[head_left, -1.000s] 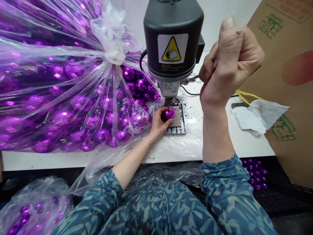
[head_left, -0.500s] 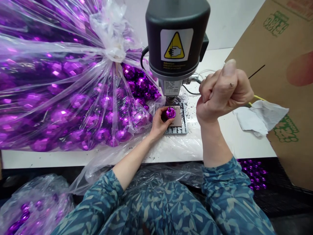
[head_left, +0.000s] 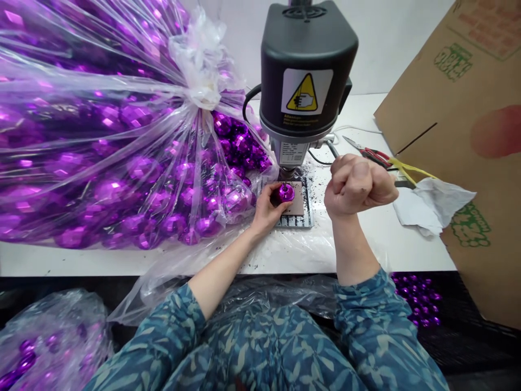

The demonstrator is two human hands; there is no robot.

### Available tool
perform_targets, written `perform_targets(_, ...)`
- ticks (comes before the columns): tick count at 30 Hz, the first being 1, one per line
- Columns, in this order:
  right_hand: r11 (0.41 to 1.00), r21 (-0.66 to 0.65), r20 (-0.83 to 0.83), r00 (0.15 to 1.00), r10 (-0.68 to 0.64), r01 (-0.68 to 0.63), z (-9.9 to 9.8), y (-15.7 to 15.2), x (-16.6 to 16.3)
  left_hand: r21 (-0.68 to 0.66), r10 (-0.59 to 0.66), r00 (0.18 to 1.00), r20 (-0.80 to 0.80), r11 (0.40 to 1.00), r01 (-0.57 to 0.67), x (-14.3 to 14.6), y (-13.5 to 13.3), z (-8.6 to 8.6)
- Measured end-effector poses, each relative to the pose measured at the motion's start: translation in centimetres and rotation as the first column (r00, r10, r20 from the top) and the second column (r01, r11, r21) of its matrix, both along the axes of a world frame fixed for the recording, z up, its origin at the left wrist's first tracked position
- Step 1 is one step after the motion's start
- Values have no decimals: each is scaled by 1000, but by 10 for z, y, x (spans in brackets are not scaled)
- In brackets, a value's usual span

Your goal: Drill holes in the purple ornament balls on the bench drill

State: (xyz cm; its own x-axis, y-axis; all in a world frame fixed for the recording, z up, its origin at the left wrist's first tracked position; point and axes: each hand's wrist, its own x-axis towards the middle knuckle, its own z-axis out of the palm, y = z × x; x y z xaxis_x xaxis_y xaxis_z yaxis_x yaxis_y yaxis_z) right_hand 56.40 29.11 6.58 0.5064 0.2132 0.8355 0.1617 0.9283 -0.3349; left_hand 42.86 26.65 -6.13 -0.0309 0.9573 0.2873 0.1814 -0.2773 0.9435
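My left hand [head_left: 267, 209] pinches the shiny metallic-purple ball [head_left: 287, 194], nine o'clock from my clenched right hand [head_left: 359, 184], contents hidden.

Yellow hand-warning triangle [head_left: 302, 93], "Attention" lettering [head_left: 296, 116] below, both on black drill housing [head_left: 309, 46]

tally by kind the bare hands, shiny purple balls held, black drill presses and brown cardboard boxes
Bare left hand, right hand: 2
Shiny purple ball, held: 1
Black drill press: 1
Brown cardboard box: 1
Total: 5
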Motion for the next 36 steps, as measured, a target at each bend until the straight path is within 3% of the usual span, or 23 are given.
perform_targets(5, 1000, 20, 21, 1000, -15, 14, 0, 1, -1, 3, 4, 1000, 6, 1000, -4, 0, 1, -3)
perform_targets(10, 994, -106, 13, 1000, 8, -6, 45, -1, -5, 17, 33, 999, -4, 999, -33, 2, 2, -1)
perform_targets(13, 975, -218, 35, 998, 55, -46, 70, 3, -8, 144, 111, 988, -110, 985, -94, -1, -17, 8)
perform_targets(15, 968, -251, 46, 998, 30, -18, 77, 7, -8, 299, 32, 969, -244, 953, 43, -7, -45, 13)
perform_targets(16, 965, -261, 55, 998, 4, 11, 78, 8, -8, 360, -70, 939, -337, 912, 197, -10, -62, 14)
perform_targets(18, 959, -276, 73, 997, -41, 60, 76, 10, -8, 392, -255, 797, -547, 763, 513, -19, -101, 10)
perform_targets(19, 959, -274, 75, 996, -49, 68, 75, 10, -8, 380, -263, 702, -662, 689, 617, -24, -120, 7)
perform_targets(21, 969, -245, 65, 998, -25, 40, 74, 9, -8, 290, -185, 486, -854, 606, 741, -34, -150, -2)
perform_targets(22, 974, -225, 56, 998, -2, 15, 74, 8, -8, 263, -138, 412, -900, 582, 769, -39, -158, -5)
perform_targets(23, 977, -213, 49, 999, 22, -11, 74, 7, -8, 275, -98, 395, -913, 568, 776, -44, -161, -6)
perform_targets(25, 975, -215, 34, 998, 56, -47, 75, 5, -9, 401, -42, 503, -863, 549, 734, -51, -149, -2)
perform_targets(27, 969, -239, 23, 997, 74, -67, 75, 4, -9, 535, 2, 667, -745, 601, 595, -57, -115, 10)
perform_targets(30, 966, -251, 13, 997, 74, -69, 75, 5, -9, 440, 86, 775, -626, 860, 260, -62, -37, 34)
perform_targets(32, 968, -247, 15, 999, 48, -43, 74, 6, -9, 298, 120, 778, -617, 950, 90, -66, 16, 44)
perform_targets(36, 976, -206, 0, 998, 67, -66, 74, 6, -10, 104, 63, 706, -705, 995, 14, -71, 88, 41)
